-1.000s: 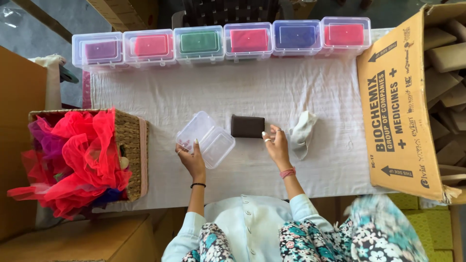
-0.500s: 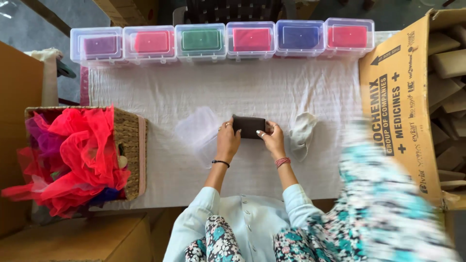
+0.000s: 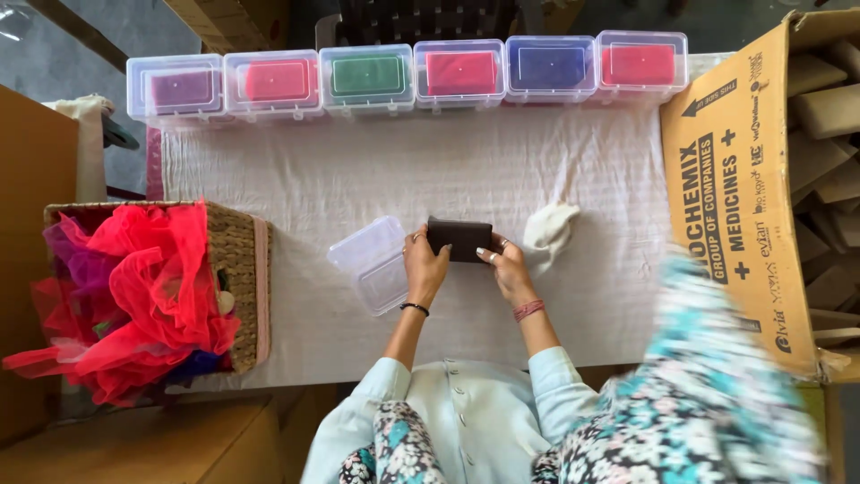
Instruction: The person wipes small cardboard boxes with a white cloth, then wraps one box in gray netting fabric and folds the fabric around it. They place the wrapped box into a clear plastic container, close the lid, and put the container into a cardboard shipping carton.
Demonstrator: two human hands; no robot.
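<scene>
Head view: our left hand and right hand both grip the dark wallet over the worktop. The open clear box beside it is empty; six filled boxes line the far edge.

a wide band of bare white cloth-covered surface runs across the upper middle of the frame, open to a hand. above it, a row of six clear lidded plastic boxes walls off the top edge. at left a woven basket of red netting blocks the way; at right a tall brown cardboard carton. mid-frame, a clear open plastic box and a crumpled white cloth flank the hands.
</scene>
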